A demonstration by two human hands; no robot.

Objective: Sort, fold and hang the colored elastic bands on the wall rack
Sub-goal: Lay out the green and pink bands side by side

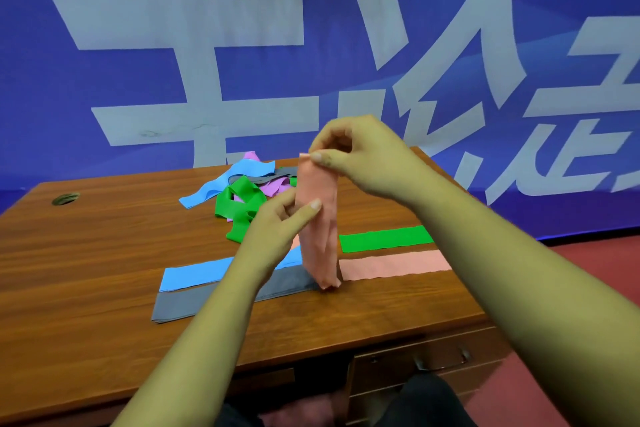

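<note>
A brown wooden desk (86,253) is filling the lower half of the frame. A round cable grommet (65,198) is sitting near its upper-left corner, and a drawer (398,369) with a metal handle is showing under its front edge at lower right. Behind the desk a blue banner (41,80) with large pale characters is covering the whole wall. A strip of red floor (595,270) is showing at the right edge.

At the back centre of the desk a loose tangle of bands (242,208) is lying, with blue, green, purple and grey strips crossing one another. Nearer the front, four flat bands are lying in two pairs. A folded blue band (197,274) is lying just above a folded grey band (180,305) left of centre. A folded green band (384,238) is lying just above a folded salmon band (394,265) right of centre.

Between the two pairs a hanging salmon band (318,236) is standing upright in the middle of the frame. The right hand (367,156) is pinching its top edge between thumb and forefinger, the other fingers curling in. The left hand (277,222) is gripping it partway down, the thumb pressing on its front face and the fingers curling beside and behind it. The band's bottom end is reaching down beside the right end of the folded grey band; whether it is touching the desk cannot be told.
</note>
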